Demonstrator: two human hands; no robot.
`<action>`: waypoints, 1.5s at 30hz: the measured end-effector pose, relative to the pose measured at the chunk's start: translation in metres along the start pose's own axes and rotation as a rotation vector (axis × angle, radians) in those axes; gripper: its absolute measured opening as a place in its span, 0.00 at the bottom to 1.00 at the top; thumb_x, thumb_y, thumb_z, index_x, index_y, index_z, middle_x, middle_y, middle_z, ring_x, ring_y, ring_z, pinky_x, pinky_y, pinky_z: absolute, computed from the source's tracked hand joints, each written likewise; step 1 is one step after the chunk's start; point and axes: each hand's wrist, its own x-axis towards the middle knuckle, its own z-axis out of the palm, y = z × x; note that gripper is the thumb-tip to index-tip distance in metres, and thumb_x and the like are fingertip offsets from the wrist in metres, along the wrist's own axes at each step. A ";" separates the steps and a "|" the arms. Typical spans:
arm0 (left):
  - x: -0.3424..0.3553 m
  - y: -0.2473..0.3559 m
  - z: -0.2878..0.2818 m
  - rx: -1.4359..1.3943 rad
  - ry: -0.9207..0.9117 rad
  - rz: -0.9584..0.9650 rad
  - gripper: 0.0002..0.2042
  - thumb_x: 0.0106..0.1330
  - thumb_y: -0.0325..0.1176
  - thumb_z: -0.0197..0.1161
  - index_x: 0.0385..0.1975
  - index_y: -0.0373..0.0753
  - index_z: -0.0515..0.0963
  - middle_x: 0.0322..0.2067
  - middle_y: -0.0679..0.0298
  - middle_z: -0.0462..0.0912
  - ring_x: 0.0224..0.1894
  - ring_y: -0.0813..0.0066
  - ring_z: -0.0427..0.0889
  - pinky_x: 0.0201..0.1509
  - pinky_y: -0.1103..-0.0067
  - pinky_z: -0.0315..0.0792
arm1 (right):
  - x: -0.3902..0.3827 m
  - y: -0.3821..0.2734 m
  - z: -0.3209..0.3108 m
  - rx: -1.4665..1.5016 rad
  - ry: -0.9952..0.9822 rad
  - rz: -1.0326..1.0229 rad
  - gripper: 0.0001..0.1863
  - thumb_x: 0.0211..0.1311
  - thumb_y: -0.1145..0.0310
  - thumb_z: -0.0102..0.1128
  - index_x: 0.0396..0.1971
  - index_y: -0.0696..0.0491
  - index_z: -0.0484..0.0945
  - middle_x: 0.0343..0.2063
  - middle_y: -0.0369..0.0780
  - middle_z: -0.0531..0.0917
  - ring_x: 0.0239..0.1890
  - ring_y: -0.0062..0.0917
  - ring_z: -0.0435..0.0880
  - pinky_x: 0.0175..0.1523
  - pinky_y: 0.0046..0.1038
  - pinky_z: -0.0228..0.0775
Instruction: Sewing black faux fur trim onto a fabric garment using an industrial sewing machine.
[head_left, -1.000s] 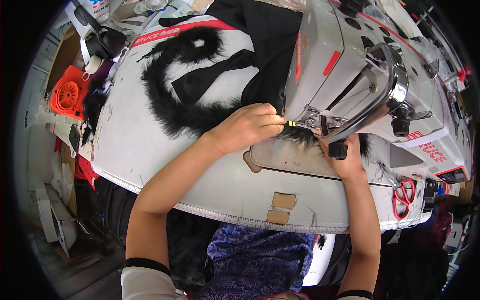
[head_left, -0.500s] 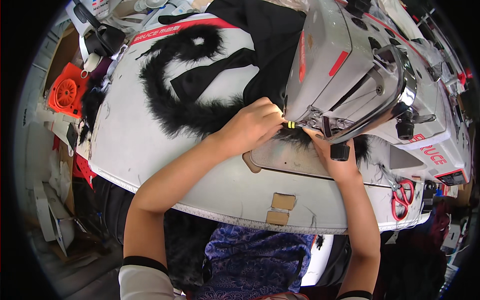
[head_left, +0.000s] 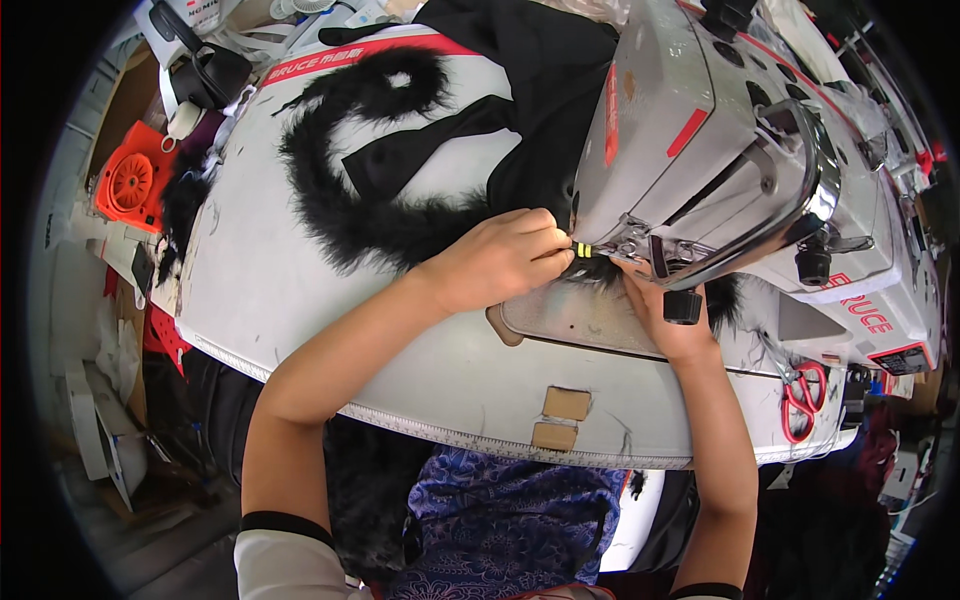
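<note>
A sewing machine (head_left: 650,130) stands over the white table at the right. Black fluffy trim (head_left: 370,235) curves across the table and runs under my left hand towards the needle area. My left hand (head_left: 505,260) is closed, its fingertips pinching the trim's edge right beside a small yellow-and-black striped piece (head_left: 584,250) at the presser foot. Black cloth (head_left: 550,90) lies behind that hand, against the machine. Under the machine's head, my right hand (head_left: 665,315) rests at the trim, tufts showing on both sides of it. Machine parts hide most of its fingers, so their grip is unclear.
Red-handled scissors (head_left: 803,402) lie at the table's right. A measuring tape edge (head_left: 470,437) follows the table's front rim, with two tan patches (head_left: 567,404) just behind it. An orange round-grilled device (head_left: 132,180) and a black-and-white object (head_left: 205,75) stand at the left.
My left hand has shifted very slightly, its fingers still at the striped piece. The view has moved a little; the trim and cloth lie much as before.
</note>
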 end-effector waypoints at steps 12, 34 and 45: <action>0.001 0.003 0.001 0.073 0.031 -0.003 0.10 0.42 0.25 0.59 0.27 0.35 0.73 0.28 0.66 0.71 0.34 0.72 0.72 0.39 0.80 0.73 | 0.001 0.000 0.004 0.047 0.027 0.061 0.14 0.51 0.69 0.58 0.41 0.45 0.77 0.38 0.37 0.80 0.41 0.33 0.77 0.50 0.36 0.64; 0.005 0.019 0.005 -0.102 0.087 -0.349 0.11 0.45 0.30 0.65 0.29 0.42 0.73 0.26 0.69 0.69 0.32 0.71 0.68 0.37 0.76 0.58 | 0.005 -0.004 -0.013 0.166 0.096 -0.112 0.16 0.44 0.76 0.61 0.37 0.47 0.78 0.18 0.33 0.74 0.22 0.24 0.74 0.32 0.24 0.65; 0.007 0.022 0.005 -0.166 0.103 -0.376 0.11 0.45 0.26 0.65 0.28 0.41 0.71 0.26 0.66 0.68 0.33 0.69 0.68 0.37 0.74 0.61 | 0.013 -0.017 -0.015 0.133 0.107 -0.090 0.15 0.48 0.72 0.62 0.40 0.47 0.78 0.18 0.39 0.74 0.22 0.30 0.73 0.31 0.32 0.64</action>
